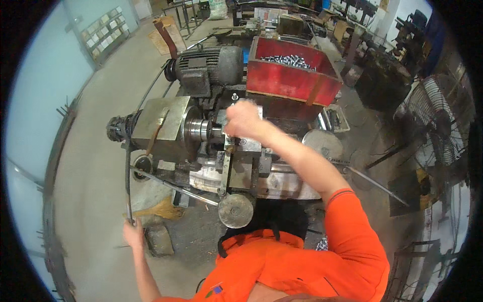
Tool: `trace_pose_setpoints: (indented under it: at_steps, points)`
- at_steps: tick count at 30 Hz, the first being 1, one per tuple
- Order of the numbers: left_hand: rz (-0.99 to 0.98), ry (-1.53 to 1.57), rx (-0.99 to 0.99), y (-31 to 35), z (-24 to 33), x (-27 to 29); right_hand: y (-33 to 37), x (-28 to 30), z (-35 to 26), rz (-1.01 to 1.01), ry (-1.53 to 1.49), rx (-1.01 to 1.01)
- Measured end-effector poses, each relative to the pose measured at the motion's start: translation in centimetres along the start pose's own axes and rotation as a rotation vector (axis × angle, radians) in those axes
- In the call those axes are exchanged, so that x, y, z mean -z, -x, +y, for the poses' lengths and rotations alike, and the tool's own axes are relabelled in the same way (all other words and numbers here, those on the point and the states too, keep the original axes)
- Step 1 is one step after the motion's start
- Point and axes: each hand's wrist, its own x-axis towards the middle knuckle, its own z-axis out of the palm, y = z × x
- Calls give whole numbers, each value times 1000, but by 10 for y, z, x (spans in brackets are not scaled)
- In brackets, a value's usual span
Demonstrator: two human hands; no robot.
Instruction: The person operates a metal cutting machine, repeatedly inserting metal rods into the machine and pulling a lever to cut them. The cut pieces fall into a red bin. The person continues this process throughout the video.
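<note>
At the left, my left hand is wrapped round the lower end of a long lever that hangs beside the lathe's headstock. My right hand is closed over the tool slide, just right of the shiny round spindle nose. Its fingertips are hidden by the back of the hand, so whatever they pinch cannot be made out. Just beyond the knuckles stands a small bright metal piece. A short bar lies between spindle and hand.
Behind the slide sits a red bin with many small metal parts. A motor stands behind the headstock. Nearer me are a round handwheel and a slanting metal rod. A fan stands at the right.
</note>
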Motion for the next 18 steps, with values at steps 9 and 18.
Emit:
trace_pose_setpoints:
  at_steps: [9,18]
  points:
    - [-438,746,-175,-118,-5,-40,64,59,146,713,-109,-49]
    - [-388,881,223,-129,-43,-50,375,-46,227,391,-244,-740]
